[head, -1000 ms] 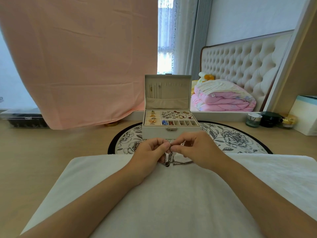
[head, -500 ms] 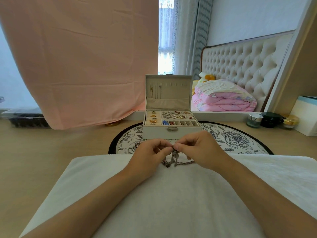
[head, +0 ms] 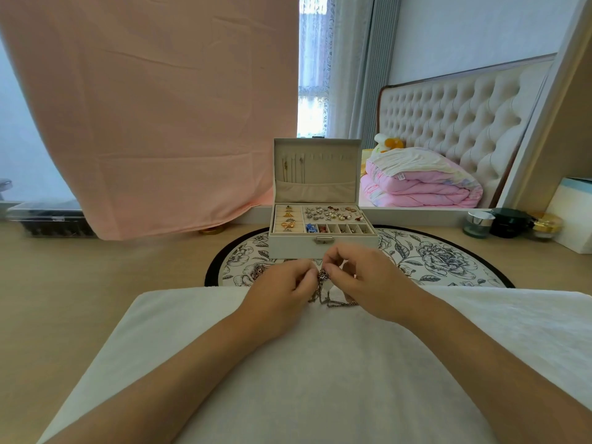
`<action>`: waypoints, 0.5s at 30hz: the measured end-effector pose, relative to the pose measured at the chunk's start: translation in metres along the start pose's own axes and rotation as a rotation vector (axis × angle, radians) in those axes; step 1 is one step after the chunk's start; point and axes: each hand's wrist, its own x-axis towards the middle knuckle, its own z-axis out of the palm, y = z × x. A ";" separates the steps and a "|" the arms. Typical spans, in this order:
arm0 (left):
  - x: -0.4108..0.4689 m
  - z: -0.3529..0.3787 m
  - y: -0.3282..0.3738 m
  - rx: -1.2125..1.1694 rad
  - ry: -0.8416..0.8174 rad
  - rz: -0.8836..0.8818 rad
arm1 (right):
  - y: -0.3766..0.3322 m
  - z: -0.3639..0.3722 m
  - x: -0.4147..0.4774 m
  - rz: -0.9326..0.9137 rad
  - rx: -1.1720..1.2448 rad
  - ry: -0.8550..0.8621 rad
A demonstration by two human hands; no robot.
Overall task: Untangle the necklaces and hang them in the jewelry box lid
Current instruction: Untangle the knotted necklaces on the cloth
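Observation:
A tangled clump of silver necklaces (head: pixel 323 277) hangs between my two hands just above a white towel (head: pixel 320 363). My left hand (head: pixel 282 290) pinches the clump from the left and my right hand (head: pixel 362 277) pinches it from the right, fingertips almost touching. Loose chain ends (head: pixel 336 303) trail onto the towel under my right hand. Behind my hands stands the open beige jewelry box (head: pixel 288 248); its upright lid (head: pixel 317 168) has a few thin chains hanging at the left of its hook row. More chain (head: pixel 258 270) lies on the mat left of my left hand.
The box sits on a round floral mat (head: pixel 432 257) on a wooden table. Its tray holds rings, earrings and beads. Small jars (head: pixel 509 222) and a white box (head: pixel 573 213) stand at the right. A pink cloth (head: pixel 153 116) hangs at back left, with a dark case (head: pixel 48 219) beneath.
Both hands have lifted the clump slightly and drawn closer to the box; the fingers have shifted their pinch on the knot, and the chain ends now trail rightwards on the towel.

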 end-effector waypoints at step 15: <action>-0.002 -0.002 0.007 -0.450 0.070 -0.094 | 0.003 0.010 0.003 0.174 0.341 0.026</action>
